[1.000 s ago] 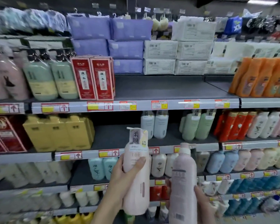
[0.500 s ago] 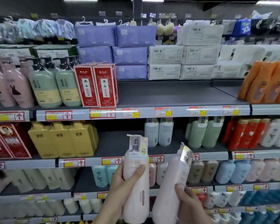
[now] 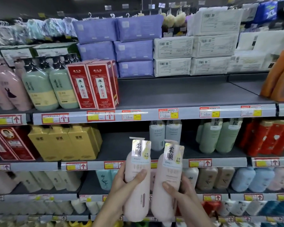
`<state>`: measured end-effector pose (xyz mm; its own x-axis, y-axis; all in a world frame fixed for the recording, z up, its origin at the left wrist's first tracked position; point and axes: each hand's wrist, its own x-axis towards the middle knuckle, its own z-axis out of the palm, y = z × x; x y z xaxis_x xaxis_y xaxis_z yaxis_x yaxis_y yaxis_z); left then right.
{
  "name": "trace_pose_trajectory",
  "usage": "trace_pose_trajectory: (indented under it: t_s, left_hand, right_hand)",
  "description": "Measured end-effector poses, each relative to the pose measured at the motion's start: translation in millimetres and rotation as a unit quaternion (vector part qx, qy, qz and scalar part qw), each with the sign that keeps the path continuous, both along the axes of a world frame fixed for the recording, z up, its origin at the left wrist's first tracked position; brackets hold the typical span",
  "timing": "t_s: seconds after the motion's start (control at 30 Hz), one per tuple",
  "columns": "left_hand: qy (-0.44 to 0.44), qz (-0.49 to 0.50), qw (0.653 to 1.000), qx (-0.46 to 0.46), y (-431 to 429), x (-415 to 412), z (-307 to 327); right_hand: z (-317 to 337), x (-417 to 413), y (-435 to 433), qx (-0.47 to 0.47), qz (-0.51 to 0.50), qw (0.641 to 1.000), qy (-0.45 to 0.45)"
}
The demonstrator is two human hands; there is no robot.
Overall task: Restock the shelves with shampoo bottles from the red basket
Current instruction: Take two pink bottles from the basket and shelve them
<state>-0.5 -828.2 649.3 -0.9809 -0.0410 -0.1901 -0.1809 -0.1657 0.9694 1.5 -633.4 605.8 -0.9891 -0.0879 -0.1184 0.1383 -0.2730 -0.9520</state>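
Note:
I hold two pale pink pump shampoo bottles upright, side by side, in front of the shelves. My left hand (image 3: 121,185) grips the left pink bottle (image 3: 137,192) around its middle, thumb across the front. My right hand (image 3: 182,192) grips the right pink bottle (image 3: 166,199), which leans slightly to the right. Both labels face me. The bottles sit level with the second shelf (image 3: 121,145), which has a bare stretch behind them. The red basket is out of view.
The upper shelf (image 3: 187,92) is bare between red boxes (image 3: 93,84) and orange bottles (image 3: 280,76). Yellow bottles (image 3: 64,143), pale blue-white bottles (image 3: 164,133) and green bottles (image 3: 220,136) stand on the second shelf. Purple and white packs are stacked on top.
My right hand turned its bottle so the label faces me and raised it beside the left one. The view tilted upward along the shelves.

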Motion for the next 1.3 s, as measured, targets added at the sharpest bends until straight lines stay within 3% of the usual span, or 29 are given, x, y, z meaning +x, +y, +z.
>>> trace_pose_trajectory:
  t_s: [0.5,0.73,1.03,1.3]
  left_hand:
    - [0.008,0.06,0.998,0.014,-62,-59,-18]
    - [0.047,0.015,0.998,-0.029,-102,-110,-8]
    - [0.086,0.047,0.993,-0.066,-129,-176,-27]
    - [0.099,0.04,0.99,-0.096,-148,-221,-30]
  right_hand:
    - [-4,-70,-67,0.077,0.058,0.995,0.02]
    - [9,-120,-102,0.047,0.042,0.997,0.044]
    - [2,-178,-132,0.034,0.004,0.998,0.043]
    - [1,-228,-142,0.09,-0.009,0.993,0.075]
